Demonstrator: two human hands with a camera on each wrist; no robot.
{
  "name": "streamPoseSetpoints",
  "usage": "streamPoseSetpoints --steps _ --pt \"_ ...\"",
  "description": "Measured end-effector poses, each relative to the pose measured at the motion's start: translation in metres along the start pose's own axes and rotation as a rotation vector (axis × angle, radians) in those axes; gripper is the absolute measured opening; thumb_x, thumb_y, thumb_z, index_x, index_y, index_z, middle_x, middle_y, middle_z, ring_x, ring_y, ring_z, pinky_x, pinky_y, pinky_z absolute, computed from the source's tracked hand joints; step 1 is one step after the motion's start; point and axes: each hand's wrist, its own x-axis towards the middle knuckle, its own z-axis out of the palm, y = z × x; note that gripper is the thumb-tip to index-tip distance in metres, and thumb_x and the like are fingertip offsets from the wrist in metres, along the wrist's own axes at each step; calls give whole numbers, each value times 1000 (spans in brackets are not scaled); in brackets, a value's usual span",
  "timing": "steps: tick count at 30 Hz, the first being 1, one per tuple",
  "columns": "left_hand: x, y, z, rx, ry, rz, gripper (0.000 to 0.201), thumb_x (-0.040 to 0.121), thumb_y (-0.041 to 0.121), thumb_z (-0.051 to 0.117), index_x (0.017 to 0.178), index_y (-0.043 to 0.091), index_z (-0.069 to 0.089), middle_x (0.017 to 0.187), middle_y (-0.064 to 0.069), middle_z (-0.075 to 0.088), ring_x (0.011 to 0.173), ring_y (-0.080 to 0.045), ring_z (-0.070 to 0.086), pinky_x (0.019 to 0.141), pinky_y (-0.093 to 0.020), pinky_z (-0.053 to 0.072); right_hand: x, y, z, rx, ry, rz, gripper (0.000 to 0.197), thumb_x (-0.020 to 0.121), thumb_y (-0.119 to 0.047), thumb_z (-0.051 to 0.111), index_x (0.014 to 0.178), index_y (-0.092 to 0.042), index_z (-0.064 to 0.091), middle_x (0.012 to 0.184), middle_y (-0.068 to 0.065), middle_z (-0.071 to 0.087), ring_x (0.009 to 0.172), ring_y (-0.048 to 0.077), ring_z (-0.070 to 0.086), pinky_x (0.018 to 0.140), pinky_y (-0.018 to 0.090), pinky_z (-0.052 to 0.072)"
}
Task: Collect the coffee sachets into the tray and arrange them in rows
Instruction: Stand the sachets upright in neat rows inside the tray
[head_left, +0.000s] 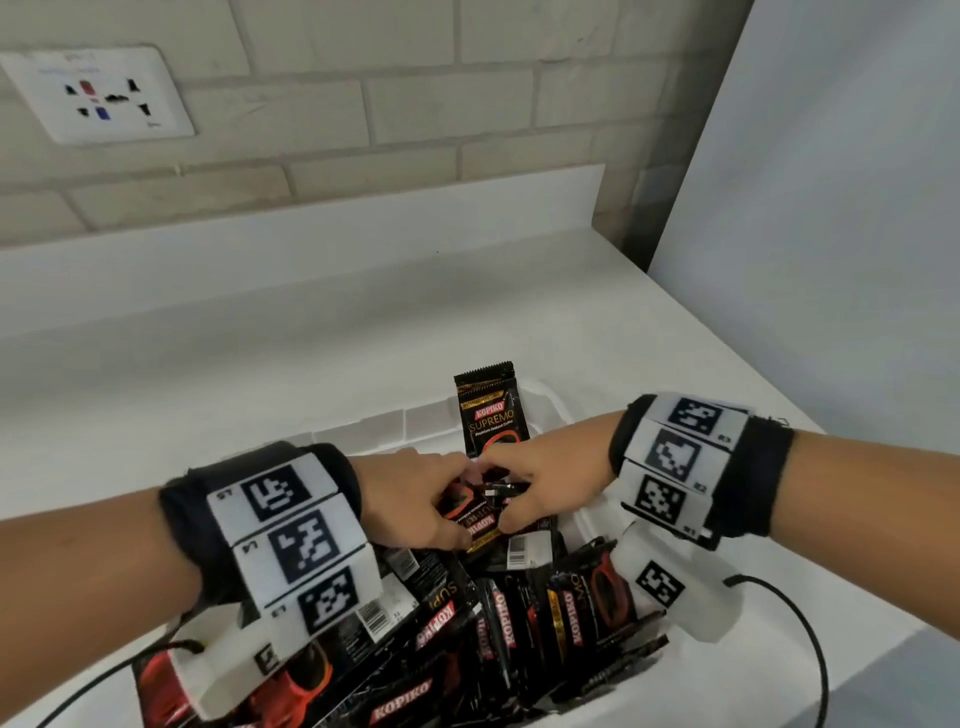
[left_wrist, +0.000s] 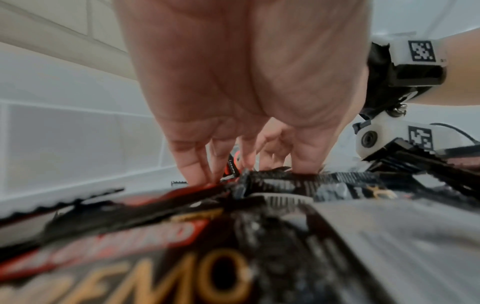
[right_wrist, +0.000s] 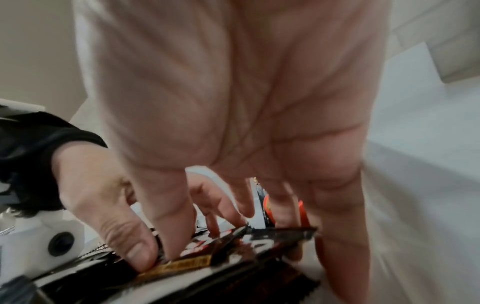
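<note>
A white tray (head_left: 374, 427) on the counter holds several black Kopiko coffee sachets (head_left: 498, 618), some standing on edge, some lying loose. One sachet (head_left: 491, 415) leans upright against the tray's far wall. Over the middle of the tray my left hand (head_left: 426, 496) and right hand (head_left: 530, 486) meet on a small bunch of sachets (head_left: 485, 527). In the right wrist view the left hand's thumb (right_wrist: 127, 236) pinches a sachet (right_wrist: 259, 244) while the right hand (right_wrist: 233, 123) has its fingers curled behind it. The left hand (left_wrist: 233, 133) reaches down with its fingertips among the sachet edges (left_wrist: 285, 182).
The tray stands on a white counter (head_left: 260, 338) with a low upstand against a tiled wall. A wall socket (head_left: 98, 96) is at the upper left. A white panel (head_left: 831, 208) bounds the right side. A black cable (head_left: 815, 654) hangs from the right wrist.
</note>
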Motion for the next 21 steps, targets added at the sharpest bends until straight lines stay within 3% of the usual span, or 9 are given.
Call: streamPoseSetpoints --steps 1,3,5,7,9,11,15,18,21 --pt "0 0 -1 -12 3 -12 57 89 37 58 137 23 32 117 2 57 98 -14 58 87 -25 48 1 0 0 43 -11 13 64 89 -34 57 142 -17 25 121 4 49 92 12 51 84 27 46" --pt "1 0 -2 -34 -9 -28 65 87 36 60 141 23 26 124 1 55 108 -17 56 96 -27 44 3 0 1 158 -34 36 64 87 -30 61 140 -16 28 111 3 48 94 17 54 82 36 51" --pt "2 0 -3 -54 -19 -44 73 86 37 62 144 25 20 130 0 52 112 -17 53 101 -27 40 5 0 1 236 -30 58 62 85 -24 65 137 -12 34 102 2 49 91 18 54 71 31 52" --pt "3 -2 -4 -72 -16 -58 78 83 39 65 145 27 18 135 1 49 118 -17 50 105 -29 36 6 1 1 310 -10 88 67 80 -21 70 137 -14 34 96 -2 49 90 17 53 69 27 49" --pt "4 -4 -4 -100 -9 -58 81 81 40 67 144 27 19 141 2 43 123 -16 45 108 -31 33 7 2 0 311 6 92 76 77 -25 73 139 -17 32 104 -3 49 95 15 52 81 29 49" --pt "6 -7 -4 -121 -11 -47 82 80 40 68 144 28 20 143 4 40 126 -14 42 109 -29 30 8 3 0 207 22 83 80 75 -31 74 141 -18 30 127 0 45 111 13 47 97 28 41" --pt "8 -9 -3 -208 0 -11 78 82 31 69 144 24 21 137 7 42 114 -5 43 94 -11 32 14 1 2 153 21 71 86 73 -31 76 143 -14 28 146 0 34 131 15 35 109 27 30" --pt "10 -12 -3 -278 26 11 73 82 23 70 140 22 26 118 12 48 105 -3 48 81 -3 37 20 1 6 240 51 74 88 72 -23 78 143 -12 28 144 0 36 130 16 37 108 27 32" --pt "10 -12 -2 -308 47 19 74 80 19 71 139 21 28 115 12 49 102 -4 51 80 -3 39 23 2 8 366 88 83 86 67 -15 81 139 -12 34 135 6 47 120 21 48 103 38 42"
